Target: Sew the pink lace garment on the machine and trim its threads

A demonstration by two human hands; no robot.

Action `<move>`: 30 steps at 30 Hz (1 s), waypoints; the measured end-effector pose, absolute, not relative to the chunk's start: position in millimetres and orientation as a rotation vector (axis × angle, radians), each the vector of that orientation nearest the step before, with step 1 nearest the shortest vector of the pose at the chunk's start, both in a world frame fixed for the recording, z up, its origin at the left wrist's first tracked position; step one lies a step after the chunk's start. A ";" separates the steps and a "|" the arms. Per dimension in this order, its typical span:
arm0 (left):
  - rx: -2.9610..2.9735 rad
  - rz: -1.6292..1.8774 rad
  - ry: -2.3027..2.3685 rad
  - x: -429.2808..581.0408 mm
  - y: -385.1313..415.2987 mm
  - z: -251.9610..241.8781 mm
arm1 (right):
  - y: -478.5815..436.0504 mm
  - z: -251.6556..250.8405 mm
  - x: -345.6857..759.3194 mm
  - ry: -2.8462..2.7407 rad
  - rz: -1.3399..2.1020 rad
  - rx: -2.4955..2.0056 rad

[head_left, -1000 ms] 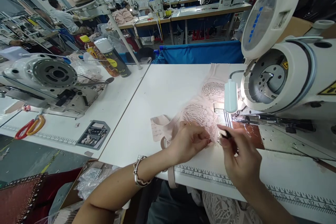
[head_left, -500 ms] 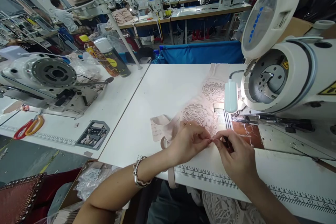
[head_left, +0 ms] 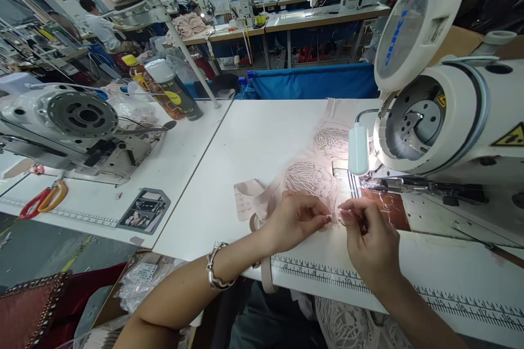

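Pinching the near edge of the pink lace bra on the white tabletop, my left hand grips it; my right hand closes on a small dark tool, beside the sewing machine.

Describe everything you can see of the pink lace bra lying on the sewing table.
The pink lace bra lies flat on the white table, left of the sewing machine. Two cups show pale lace patterning, lit by the machine lamp; a plain band with rows of hook eyes spreads to the left, and a strap hangs over the table's near edge. The left hand and right hand pinch its near edge.
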State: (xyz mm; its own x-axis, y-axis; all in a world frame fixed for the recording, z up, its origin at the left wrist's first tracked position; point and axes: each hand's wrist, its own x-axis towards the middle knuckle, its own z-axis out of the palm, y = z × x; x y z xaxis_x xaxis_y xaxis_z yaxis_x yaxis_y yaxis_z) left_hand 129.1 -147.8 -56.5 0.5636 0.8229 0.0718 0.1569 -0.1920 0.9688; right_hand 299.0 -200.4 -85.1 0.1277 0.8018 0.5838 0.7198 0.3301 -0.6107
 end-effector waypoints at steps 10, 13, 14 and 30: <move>1.740 0.832 0.856 127.9 -147.0 -60.7 | -202.5 -68.8 302.9 -1.489 0.701 -1.430; 1.809 0.850 0.892 128.3 -148.0 -62.5 | -202.4 -69.4 303.3 -1.481 0.712 -1.413; 1.829 0.855 0.905 128.2 -148.1 -63.1 | -202.3 -70.2 303.6 -1.481 0.712 -1.409; 1.697 0.787 0.900 126.7 -147.9 -59.8 | -201.9 -74.1 302.7 -1.614 0.332 -1.312</move>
State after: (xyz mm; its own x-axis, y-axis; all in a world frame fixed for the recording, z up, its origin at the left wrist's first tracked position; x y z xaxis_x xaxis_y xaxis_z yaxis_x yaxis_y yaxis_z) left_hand 126.7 -147.9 -59.8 0.5077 0.8578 0.0804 0.1947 -0.2051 0.9592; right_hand 302.7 -201.9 -74.1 0.0757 0.8563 0.5109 0.5852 0.3767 -0.7181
